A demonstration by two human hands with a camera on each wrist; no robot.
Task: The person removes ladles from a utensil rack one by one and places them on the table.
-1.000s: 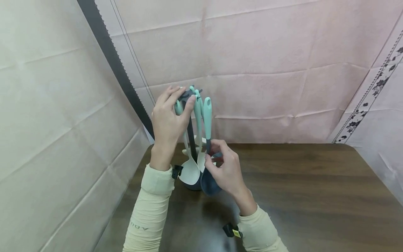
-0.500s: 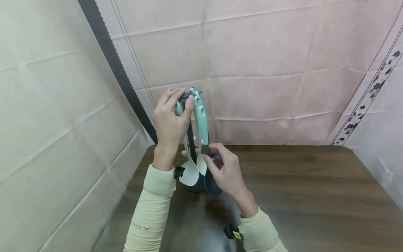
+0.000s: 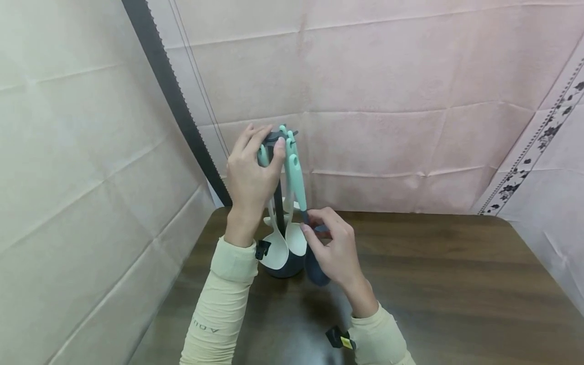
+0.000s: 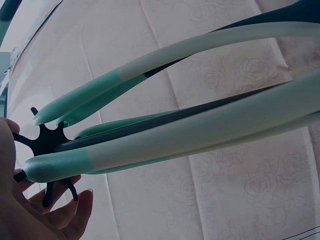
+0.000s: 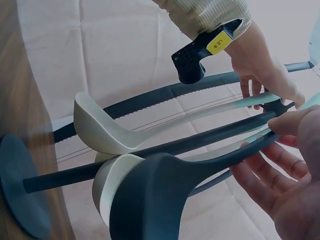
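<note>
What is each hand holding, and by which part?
Right hand: the dark ladle, by its stem. Left hand: the utensil stand, by its hooked top.

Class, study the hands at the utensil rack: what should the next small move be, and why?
Probably a slight lift of the dark ladle by the right hand, guiding its handle toward the rack's hooks: in the head view that holed handle leans toward the rack, its top appearing lower than the neighbouring handles, while the left hand grips the rack's top.
</note>
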